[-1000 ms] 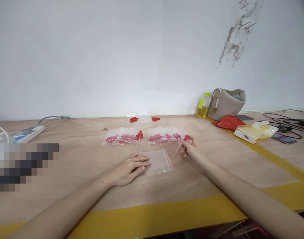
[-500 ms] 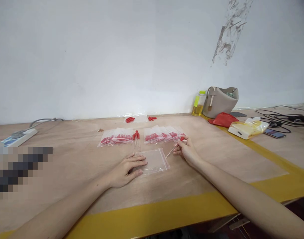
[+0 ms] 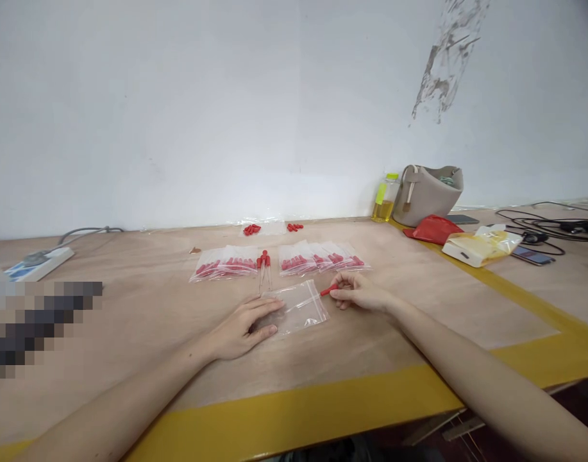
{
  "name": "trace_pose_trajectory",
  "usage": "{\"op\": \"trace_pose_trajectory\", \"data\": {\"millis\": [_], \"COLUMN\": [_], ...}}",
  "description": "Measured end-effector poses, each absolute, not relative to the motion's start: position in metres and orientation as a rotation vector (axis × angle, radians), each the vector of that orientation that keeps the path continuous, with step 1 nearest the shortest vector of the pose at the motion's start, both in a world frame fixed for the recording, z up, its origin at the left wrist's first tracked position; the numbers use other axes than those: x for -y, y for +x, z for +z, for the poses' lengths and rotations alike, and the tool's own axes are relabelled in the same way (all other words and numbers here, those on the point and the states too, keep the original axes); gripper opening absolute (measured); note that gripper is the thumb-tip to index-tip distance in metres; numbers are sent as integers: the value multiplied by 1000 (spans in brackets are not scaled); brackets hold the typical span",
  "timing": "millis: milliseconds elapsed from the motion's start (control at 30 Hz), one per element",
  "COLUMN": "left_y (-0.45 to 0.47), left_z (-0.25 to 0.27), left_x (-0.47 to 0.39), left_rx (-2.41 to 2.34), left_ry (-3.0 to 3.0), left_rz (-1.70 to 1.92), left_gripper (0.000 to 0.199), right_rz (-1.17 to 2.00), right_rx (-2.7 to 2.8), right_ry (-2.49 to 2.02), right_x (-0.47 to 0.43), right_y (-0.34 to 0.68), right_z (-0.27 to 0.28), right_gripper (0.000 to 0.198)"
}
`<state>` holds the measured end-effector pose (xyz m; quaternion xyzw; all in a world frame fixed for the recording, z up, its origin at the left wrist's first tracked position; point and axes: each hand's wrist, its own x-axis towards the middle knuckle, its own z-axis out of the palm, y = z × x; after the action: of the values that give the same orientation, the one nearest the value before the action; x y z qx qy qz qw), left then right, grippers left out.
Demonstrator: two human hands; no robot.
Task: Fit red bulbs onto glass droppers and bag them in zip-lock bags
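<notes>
My left hand [image 3: 245, 328] lies flat, fingers spread, on the closed end of a clear zip bag [image 3: 301, 316]. Pinched in my right hand [image 3: 355, 290], just right of the bag's zip end, is a dropper [image 3: 327, 290] with a red bulb and a thin clear stem. Its stem points left into or over the bag; I cannot tell exactly which at the mouth. Several similar red-topped droppers [image 3: 265, 262] lie behind the bag, stems toward me.
Filled bags with red pieces lie in a left pile [image 3: 229, 264] and a right pile [image 3: 317, 258]. Loose red bulbs [image 3: 252, 230] rest near the wall. Farther right are a bottle [image 3: 384, 200], a grey bag [image 3: 426, 196], a red pouch [image 3: 433, 230] and cables. A power strip [image 3: 43, 264] sits left.
My right hand has turned and moved slightly left and down, bringing the dropper's stem to the bag, with its red bulb now near the zip end. My left hand stays in place.
</notes>
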<state>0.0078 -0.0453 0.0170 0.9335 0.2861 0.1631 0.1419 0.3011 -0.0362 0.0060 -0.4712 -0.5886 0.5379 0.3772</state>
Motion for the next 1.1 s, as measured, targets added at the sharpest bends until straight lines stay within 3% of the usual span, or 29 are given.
{"op": "trace_pose_trajectory", "data": {"millis": [200,500,933,1100], "left_y": [9,10,11,10], "left_z": [17,17,18,18], "left_x": [46,45,46,46], "left_rx": [-806,-790,-770,-790], "left_ry": [2698,2709,2695,2700], "left_rz": [485,476,506,483], "left_gripper": [41,39,40,40], "right_rz": [1014,981,1654,1743], "right_rx": [1915,1928,1603,1496], "right_ry": [-1196,-1165,-786,-791], "right_x": [35,37,42,39], "right_y": [299,297,280,278], "right_z": [1,9,6,3], "right_gripper": [26,23,33,33]}}
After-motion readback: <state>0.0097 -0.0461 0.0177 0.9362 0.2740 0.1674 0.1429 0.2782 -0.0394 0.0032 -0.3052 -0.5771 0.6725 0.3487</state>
